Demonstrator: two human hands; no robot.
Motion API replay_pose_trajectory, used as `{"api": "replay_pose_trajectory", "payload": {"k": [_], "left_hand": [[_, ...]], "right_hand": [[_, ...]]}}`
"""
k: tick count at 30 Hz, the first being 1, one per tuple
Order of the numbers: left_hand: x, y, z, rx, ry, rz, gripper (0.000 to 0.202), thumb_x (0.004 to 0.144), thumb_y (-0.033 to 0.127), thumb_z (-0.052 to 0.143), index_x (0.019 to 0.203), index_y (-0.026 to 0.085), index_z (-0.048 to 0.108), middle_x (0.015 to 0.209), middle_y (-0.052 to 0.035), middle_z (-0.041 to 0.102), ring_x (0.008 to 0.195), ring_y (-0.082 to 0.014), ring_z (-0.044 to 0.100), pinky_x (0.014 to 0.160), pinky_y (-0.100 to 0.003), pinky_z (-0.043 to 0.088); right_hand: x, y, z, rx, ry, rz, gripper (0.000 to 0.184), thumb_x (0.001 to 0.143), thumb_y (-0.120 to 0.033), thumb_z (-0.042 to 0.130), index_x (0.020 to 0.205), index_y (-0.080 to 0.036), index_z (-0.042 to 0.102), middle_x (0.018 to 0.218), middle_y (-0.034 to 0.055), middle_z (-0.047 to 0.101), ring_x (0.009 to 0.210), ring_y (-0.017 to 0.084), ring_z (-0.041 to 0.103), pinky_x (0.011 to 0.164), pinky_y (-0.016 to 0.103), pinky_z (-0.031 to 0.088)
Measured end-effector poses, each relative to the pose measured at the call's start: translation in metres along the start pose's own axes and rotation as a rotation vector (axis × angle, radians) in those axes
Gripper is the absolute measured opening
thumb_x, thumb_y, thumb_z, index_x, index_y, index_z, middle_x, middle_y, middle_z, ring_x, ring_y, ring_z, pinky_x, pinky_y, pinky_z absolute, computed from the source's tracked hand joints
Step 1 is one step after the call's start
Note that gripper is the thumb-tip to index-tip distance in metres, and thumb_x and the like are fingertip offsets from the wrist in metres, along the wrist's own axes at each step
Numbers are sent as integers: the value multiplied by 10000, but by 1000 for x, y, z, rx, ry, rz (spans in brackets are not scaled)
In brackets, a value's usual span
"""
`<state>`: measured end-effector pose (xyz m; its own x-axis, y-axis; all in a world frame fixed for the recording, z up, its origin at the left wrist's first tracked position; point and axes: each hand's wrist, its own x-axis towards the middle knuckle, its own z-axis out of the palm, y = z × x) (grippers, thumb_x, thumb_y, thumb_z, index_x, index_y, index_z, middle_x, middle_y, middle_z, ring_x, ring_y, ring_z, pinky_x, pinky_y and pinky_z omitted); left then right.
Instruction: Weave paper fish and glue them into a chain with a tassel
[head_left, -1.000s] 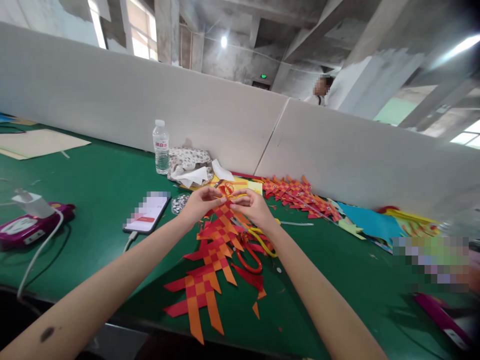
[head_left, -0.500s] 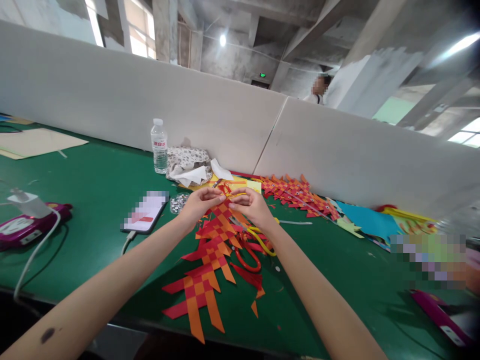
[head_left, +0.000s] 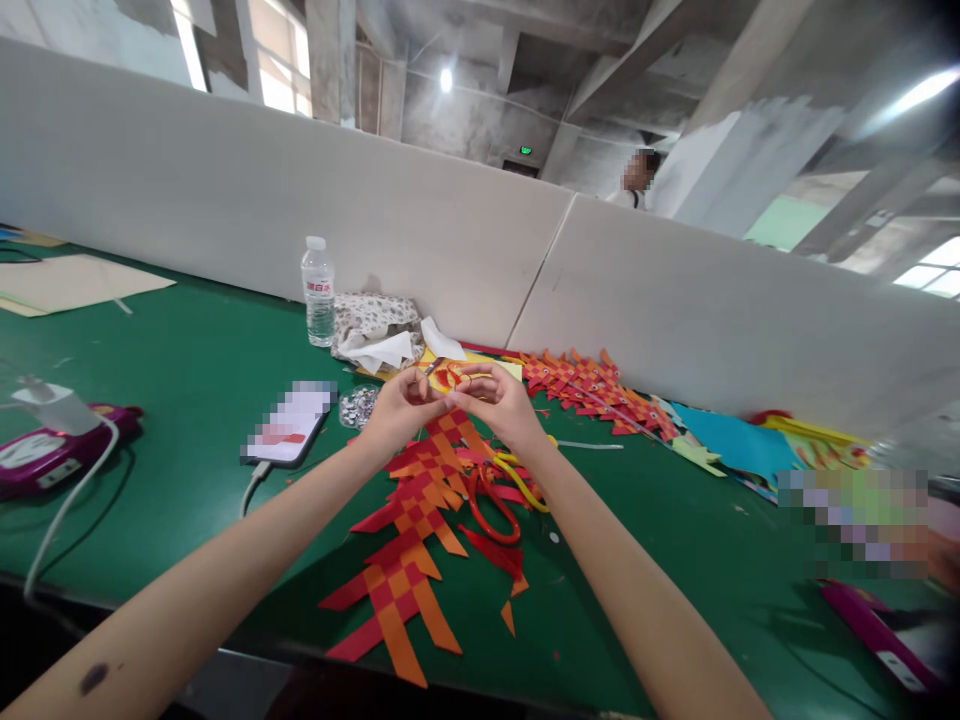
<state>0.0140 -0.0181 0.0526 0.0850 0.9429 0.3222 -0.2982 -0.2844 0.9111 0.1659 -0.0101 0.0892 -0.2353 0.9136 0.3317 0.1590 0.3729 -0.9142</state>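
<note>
My left hand [head_left: 399,408] and my right hand [head_left: 501,402] meet at the far end of a long woven strip of red and orange paper [head_left: 409,530]. Both hands are closed, pinching that top end just above the green table [head_left: 187,400]. The strip runs from my fingers back toward me and ends in loose orange and red tails near the table's front edge. Red-handled scissors [head_left: 495,505] and a yellow strip lie on the table under my right wrist.
A phone [head_left: 289,424] on a cable, a dish of small shiny bits [head_left: 360,405], a water bottle [head_left: 319,292] and crumpled cloth [head_left: 371,325] sit left of my hands. Finished woven pieces [head_left: 592,385] and coloured paper lie right. A grey partition [head_left: 450,240] backs the table; a person stands beyond it.
Both hands have lifted the strip's top end slightly and drawn it away from me. The lower tail has swung a little to the right on the table.
</note>
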Motion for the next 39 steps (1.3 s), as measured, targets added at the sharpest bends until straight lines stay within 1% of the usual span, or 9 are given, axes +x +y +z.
{"api": "replay_pose_trajectory", "payload": {"k": [5, 12, 15, 19, 24, 27, 31, 36, 39], "left_hand": [[0, 0, 1, 145, 29, 82, 385, 624, 316, 719, 640, 197, 353, 616, 48, 556, 611, -112, 564, 597, -235, 418], [-4, 1, 0, 334, -41, 201, 260, 634, 287, 717, 745, 192, 502, 762, 3, 589, 781, -154, 599, 752, -282, 451], [-4, -4, -1, 296, -54, 137, 252, 650, 289, 702, 787, 193, 513, 807, -18, 617, 768, -156, 606, 697, -274, 458], [-1, -8, -3, 233, -25, 0, 288, 636, 287, 709, 799, 190, 493, 711, -9, 629, 661, -150, 610, 579, -246, 442], [1, -9, -6, 229, -5, -18, 307, 619, 287, 725, 780, 186, 485, 690, 1, 633, 647, -140, 612, 586, -237, 448], [1, -10, -6, 227, -10, -12, 309, 614, 285, 728, 781, 180, 490, 713, -4, 644, 668, -138, 620, 612, -239, 460], [2, -5, -6, 194, 45, -17, 326, 602, 319, 736, 777, 175, 502, 725, -4, 642, 707, -144, 626, 647, -248, 474], [3, 10, -10, 215, 127, -21, 368, 587, 380, 744, 817, 173, 546, 777, -8, 643, 769, -156, 627, 715, -278, 491], [0, 12, -15, 205, 62, -87, 478, 587, 391, 748, 970, 192, 544, 886, -31, 661, 801, -176, 639, 712, -306, 511]], "right_hand": [[3, -2, -1, -56, -13, -23, 361, 615, -329, 727, 900, -199, 547, 709, -7, 632, 674, 141, 639, 672, 286, 524], [3, 5, -3, -118, 58, -77, 250, 662, -270, 674, 833, -203, 504, 708, -18, 600, 676, 127, 618, 680, 277, 510], [2, 9, -4, -110, 87, -75, 257, 665, -271, 669, 835, -210, 485, 719, -22, 600, 685, 127, 618, 690, 281, 509], [0, 11, -6, -57, 55, -33, 288, 675, -309, 675, 880, -209, 500, 720, -13, 620, 699, 143, 634, 737, 313, 506], [0, 11, -8, 76, 10, 33, 345, 694, -380, 666, 941, -210, 496, 702, -11, 635, 706, 153, 646, 754, 341, 510], [0, 12, -6, 31, 10, 24, 446, 611, -328, 744, 965, -213, 500, 767, -9, 636, 759, 154, 645, 768, 326, 504], [-5, 16, -7, 2, -3, 77, 462, 631, -346, 729, 1012, -216, 504, 801, 0, 647, 798, 157, 647, 795, 329, 495], [-12, 19, -11, 21, -114, 147, 443, 635, -335, 726, 1012, -217, 526, 733, -9, 662, 668, 166, 661, 639, 310, 530], [-10, 12, -13, 84, -7, 49, 419, 647, -321, 717, 1004, -217, 525, 749, -7, 679, 630, 153, 657, 599, 285, 527]]}}
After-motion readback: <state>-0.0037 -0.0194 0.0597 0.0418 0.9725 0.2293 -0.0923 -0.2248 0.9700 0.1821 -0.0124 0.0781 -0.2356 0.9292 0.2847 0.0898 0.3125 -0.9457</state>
